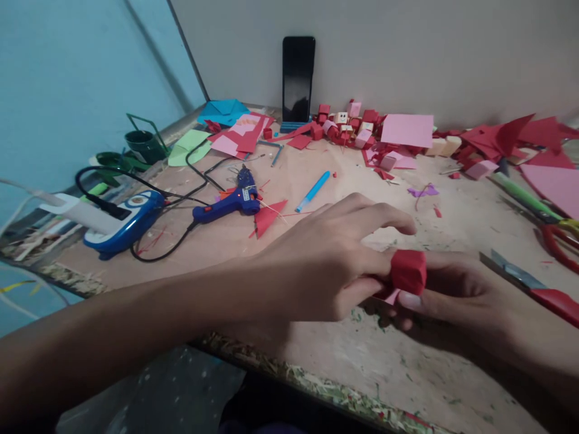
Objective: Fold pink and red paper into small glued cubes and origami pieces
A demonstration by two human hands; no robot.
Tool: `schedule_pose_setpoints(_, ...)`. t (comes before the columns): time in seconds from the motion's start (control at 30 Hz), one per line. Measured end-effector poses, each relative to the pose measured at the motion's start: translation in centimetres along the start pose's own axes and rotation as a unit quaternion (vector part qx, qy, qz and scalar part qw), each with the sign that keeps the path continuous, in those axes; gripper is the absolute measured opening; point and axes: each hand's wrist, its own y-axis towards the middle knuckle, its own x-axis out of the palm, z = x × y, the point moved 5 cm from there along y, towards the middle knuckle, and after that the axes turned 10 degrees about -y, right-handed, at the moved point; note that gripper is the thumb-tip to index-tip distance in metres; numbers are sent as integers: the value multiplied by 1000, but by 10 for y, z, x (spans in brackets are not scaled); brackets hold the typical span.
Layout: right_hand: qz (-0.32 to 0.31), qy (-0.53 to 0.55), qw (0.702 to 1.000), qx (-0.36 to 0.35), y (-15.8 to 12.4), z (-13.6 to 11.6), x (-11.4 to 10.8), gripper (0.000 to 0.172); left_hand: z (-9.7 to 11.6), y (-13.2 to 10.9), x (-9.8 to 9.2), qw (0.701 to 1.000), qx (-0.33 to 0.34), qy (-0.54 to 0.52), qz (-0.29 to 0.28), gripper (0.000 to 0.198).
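A small red paper cube [409, 271] is between my two hands, just above the tabletop. My right hand [470, 295] grips it from the right, thumb below the front face and fingers behind and underneath. Reaching across from the left, my left hand [335, 256] pinches at the cube's left side, while its upper fingers stretch over without touching it. A bit of pink paper [389, 297] shows under the cube at the fingertips. Part of the left fingertips is hidden behind the cube.
A blue glue gun [226, 204] lies on the left, wired to a blue power strip [131, 223]. A phone [298, 78] stands at the back beside several paper cubes [362, 138]. A blue pen [313, 191], a red-handled cutter [538, 289] and scissors [558, 241] lie around the hands.
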Motion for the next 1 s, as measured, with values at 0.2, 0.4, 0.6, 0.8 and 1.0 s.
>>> schedule_pose_setpoints(0.2, -20, 34, 998, -48, 8, 3, -7, 22, -4, 0, 0, 997, -41, -66, 22, 21)
schedule_pose_setpoints(0.4, -20, 79, 995, -62, 7, -2, -5, 18, -3, -2, -3, 981, -85, -141, 106, 11)
schedule_pose_setpoints(0.6, -41, 104, 989, -97, 10, -6, -5, 21, -4, -4, -4, 948, -119, -267, 126, 34)
schedule_pose_setpoints(0.8, -51, 105, 987, -106, 13, 1, -13, 20, -5, -2, -10, 952, -110, -261, 117, 32)
schedule_pose_setpoints(1.0, -52, 145, 982, -108, 13, 1, -14, 19, -15, -5, -14, 931, -172, -295, 128, 18)
